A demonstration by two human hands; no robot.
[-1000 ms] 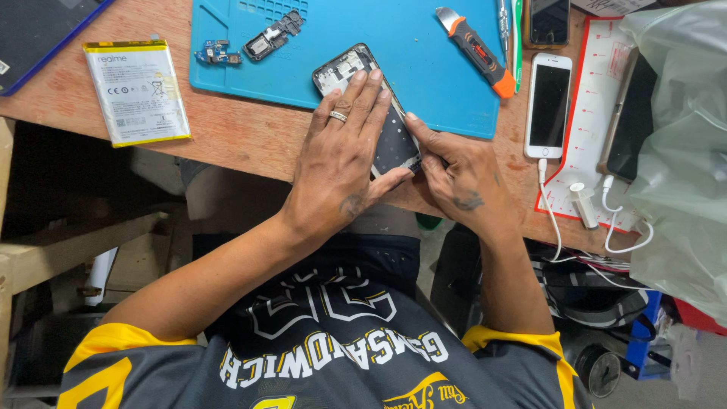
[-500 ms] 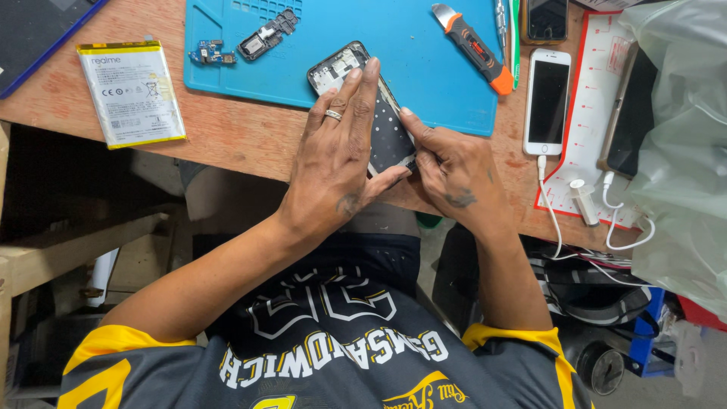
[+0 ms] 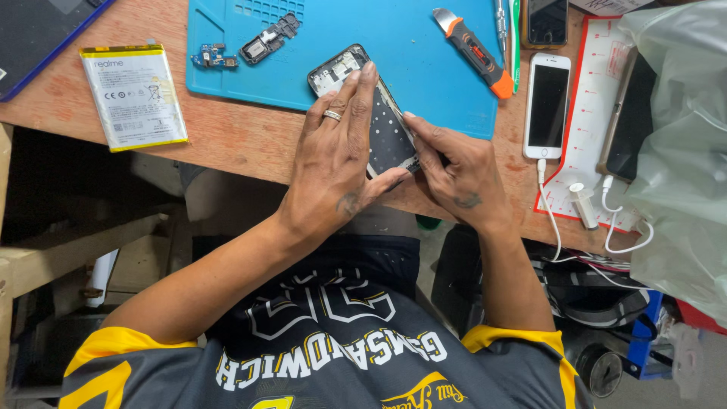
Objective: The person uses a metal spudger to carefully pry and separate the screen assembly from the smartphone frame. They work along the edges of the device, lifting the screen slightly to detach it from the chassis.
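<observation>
Blue mat (image 3: 424,45): opened phone (image 3: 382,129) betw. left hand (image 3: 337,163) & right hand (image 3: 454,170).

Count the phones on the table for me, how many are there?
4: an opened phone under both hands, a white phone right of the blue mat, a dark phone at the top edge, another beside the plastic bag. More may be hidden.
</observation>
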